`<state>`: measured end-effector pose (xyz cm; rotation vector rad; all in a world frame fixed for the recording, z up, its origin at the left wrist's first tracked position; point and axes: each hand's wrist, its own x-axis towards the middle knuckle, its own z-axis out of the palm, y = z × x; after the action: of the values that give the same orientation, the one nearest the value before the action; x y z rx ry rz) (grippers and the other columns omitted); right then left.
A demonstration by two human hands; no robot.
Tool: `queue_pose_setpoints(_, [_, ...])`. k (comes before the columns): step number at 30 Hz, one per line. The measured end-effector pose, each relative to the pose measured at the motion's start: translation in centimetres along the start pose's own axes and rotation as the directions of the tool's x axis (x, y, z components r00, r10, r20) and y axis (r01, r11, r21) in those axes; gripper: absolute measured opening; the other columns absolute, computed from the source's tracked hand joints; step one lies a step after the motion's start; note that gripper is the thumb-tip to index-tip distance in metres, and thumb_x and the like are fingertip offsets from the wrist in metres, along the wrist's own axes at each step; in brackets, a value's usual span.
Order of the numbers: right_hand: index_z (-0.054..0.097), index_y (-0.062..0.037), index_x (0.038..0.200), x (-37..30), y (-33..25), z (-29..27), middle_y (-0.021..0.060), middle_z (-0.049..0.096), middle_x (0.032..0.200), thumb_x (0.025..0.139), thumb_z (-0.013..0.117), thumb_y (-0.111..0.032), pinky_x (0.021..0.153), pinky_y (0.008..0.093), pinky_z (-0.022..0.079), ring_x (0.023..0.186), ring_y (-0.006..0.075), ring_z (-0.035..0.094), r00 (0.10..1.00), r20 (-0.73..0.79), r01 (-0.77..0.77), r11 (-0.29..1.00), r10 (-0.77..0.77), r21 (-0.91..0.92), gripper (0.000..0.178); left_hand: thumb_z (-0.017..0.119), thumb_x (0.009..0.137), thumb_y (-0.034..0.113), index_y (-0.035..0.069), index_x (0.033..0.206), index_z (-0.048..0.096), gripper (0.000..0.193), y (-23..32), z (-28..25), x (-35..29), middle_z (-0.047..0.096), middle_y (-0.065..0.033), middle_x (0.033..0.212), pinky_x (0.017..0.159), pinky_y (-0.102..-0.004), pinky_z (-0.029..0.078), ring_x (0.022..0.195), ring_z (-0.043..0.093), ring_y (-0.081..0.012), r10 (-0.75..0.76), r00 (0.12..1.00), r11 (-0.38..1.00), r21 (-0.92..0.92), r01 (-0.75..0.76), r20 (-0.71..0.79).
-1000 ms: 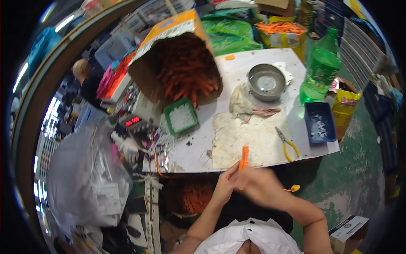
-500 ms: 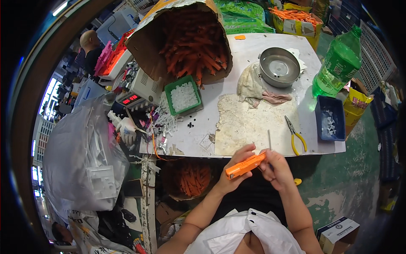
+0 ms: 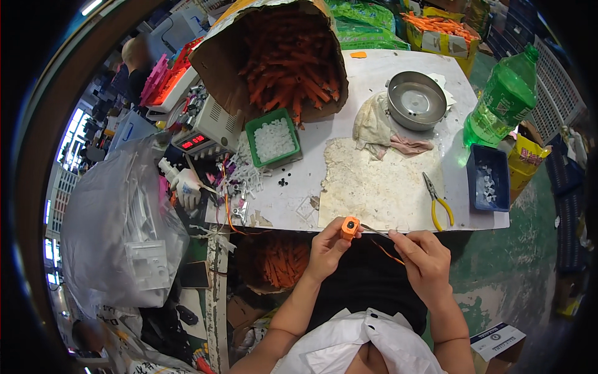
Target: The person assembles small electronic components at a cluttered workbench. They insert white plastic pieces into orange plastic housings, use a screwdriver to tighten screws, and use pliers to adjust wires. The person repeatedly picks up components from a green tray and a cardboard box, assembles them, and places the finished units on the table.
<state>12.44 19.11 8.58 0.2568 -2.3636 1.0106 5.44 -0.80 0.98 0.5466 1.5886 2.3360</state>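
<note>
My left hand (image 3: 325, 252) is closed around an orange plastic housing (image 3: 349, 235), held above the table's near edge. One end of the housing faces up and shows a dark round spot in its middle. In my right hand (image 3: 425, 257) a thin metal rod-like tool (image 3: 375, 231) is pinched between thumb and fingers. Its tip points left and reaches the side of the housing; whether it touches, I cannot tell. A thin orange wire (image 3: 387, 252) runs below the tool toward my right hand.
On the table (image 3: 299, 206) lie yellow-handled pliers (image 3: 443, 209), a stained mat (image 3: 374, 187) and a rag (image 3: 372, 124). Around them stand a metal bowl (image 3: 416, 107), green tray (image 3: 255, 134), blue tray (image 3: 489, 202), green bottle (image 3: 503, 100) and a box of orange parts (image 3: 212, 68).
The orange housing has turned from lying lengthwise to end-up and moved slightly left. The metal tool has swung from upright to nearly level, its tip at the housing. My right hand has moved right.
</note>
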Motion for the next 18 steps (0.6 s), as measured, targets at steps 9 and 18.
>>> queue_pose_setpoints(9, [0.069,-0.0085,0.106,0.5,-0.2,-0.4,0.0049,0.058,0.072,0.076,0.071,-0.001,0.049,0.0287,0.043,0.057,0.0166,0.056,0.998,0.064,0.025,1.000,-0.025,0.002,0.031,0.062,0.092,0.029,-0.004,0.127,0.053,0.048,0.6,-1.2,0.4,0.056,-0.0081,0.112,0.089,-0.0262,0.042,0.099,0.054,-0.0144,0.074,0.994,0.985,0.149,-0.086,0.086])
queue_pose_setpoints(18, [0.070,-0.0104,0.109,0.6,0.0,-1.0,0.0041,0.056,0.071,0.074,0.071,0.000,0.049,0.0282,0.043,0.057,0.0163,0.057,0.995,0.047,0.089,0.993,-0.085,-0.079,0.037,0.061,0.093,0.032,-0.004,0.125,0.055,0.048,1.3,-1.2,0.9,0.056,-0.0086,0.113,0.088,-0.0263,0.042,0.100,0.054,-0.0152,0.084,0.987,0.972,0.206,-0.110,0.134])
